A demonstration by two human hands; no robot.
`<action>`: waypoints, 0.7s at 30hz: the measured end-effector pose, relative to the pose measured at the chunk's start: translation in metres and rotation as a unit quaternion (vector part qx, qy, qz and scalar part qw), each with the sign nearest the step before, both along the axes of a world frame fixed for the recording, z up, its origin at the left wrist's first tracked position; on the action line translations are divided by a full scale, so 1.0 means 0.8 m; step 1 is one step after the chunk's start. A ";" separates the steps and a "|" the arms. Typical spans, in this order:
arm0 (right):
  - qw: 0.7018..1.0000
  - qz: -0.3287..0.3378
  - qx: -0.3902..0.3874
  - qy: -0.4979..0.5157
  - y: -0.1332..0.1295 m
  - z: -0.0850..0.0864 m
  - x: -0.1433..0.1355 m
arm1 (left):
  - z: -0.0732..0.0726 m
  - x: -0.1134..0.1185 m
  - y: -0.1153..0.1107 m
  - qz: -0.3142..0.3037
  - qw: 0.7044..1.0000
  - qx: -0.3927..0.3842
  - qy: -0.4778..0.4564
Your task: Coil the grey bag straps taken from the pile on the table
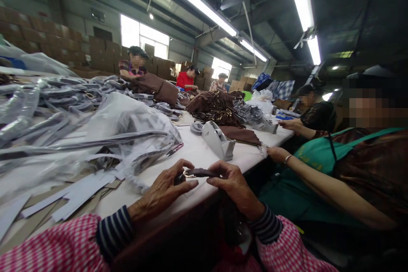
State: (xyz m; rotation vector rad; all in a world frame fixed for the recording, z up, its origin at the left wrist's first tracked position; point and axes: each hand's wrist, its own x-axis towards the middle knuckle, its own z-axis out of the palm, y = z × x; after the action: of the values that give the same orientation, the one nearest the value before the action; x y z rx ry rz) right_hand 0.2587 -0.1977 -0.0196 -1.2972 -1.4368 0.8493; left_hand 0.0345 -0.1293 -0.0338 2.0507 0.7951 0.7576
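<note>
Pink-checked sleeves (57, 244) reach the white table (195, 148); above its edge, the grip of the right hand (236, 185) pinches a dark strap (202, 172), while the left hand (165, 187) seems to pinch the end by its gold buckle (186, 173), partly hidden.

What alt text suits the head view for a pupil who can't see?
A person's left hand and right hand hold a dark strap with a metal fitting at a white table. Beyond are a tape dispenser and heaped brown goods; a green-aproned co-worker is at right.
</note>
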 end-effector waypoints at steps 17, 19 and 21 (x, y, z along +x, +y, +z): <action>0.982 0.108 -0.023 -0.156 0.018 0.029 0.021 | -0.019 0.002 0.025 -0.071 0.982 -0.134 -0.111; 0.975 0.120 -0.022 -0.185 0.017 0.029 0.018 | -0.017 0.001 0.023 -0.075 0.981 -0.139 -0.114; 0.975 0.130 -0.030 -0.176 0.015 0.027 0.014 | -0.016 0.001 0.023 -0.081 0.980 -0.140 -0.117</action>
State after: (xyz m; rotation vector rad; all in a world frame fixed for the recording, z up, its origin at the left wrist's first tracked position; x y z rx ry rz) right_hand 0.2701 -0.1855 0.0019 -1.3745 -1.9055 0.8667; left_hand 0.0351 -0.1112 -0.0466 1.7146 0.5593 0.7329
